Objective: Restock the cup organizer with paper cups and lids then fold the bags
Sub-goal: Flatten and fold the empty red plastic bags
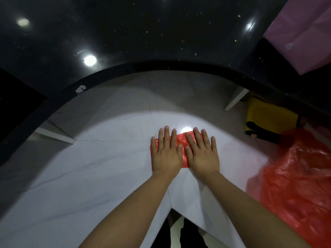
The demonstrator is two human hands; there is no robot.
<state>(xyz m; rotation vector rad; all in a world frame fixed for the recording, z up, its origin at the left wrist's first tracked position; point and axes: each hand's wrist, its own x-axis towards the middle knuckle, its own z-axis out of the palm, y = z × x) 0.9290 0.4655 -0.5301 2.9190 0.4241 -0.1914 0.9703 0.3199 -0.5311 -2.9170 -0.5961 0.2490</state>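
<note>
**Both palms flat on folded red bag, pressing it down**

Left hand point(165, 154) and right hand point(201, 153) lie side by side, fingers straight and slightly spread, palms down on a small folded rectangle of thin red plastic bag point(181, 140). Index fingers nearly meet over its middle. Nothing pinched or gripped; both hands just press. Likely reason: thin plastic springs back, so flat palms squeeze out air and set the creases. The bag is almost covered, with red showing only between the hands, at the left edge and past the fingertips.

The folded bag sits on a glossy white, faintly veined surface point(100, 158) with seam lines, just in front of the person. A bright lamp reflection lies right beyond the fingertips. Judging by this, the folding step is in hand; no cup organizer, cups or lids are in view.

To the right, well apart, a larger crumpled red plastic bag point(297, 179) lies loose, probably next to fold. Beyond it, a yellow and black object point(268, 122) sits under a ledge; what it is, cannot tell. A dark glossy speckled countertop point(143, 33) arcs across the top, reflecting ceiling lights. A pale pink plastic sheet or bag point(300, 33) rests at its upper right corner.
</note>
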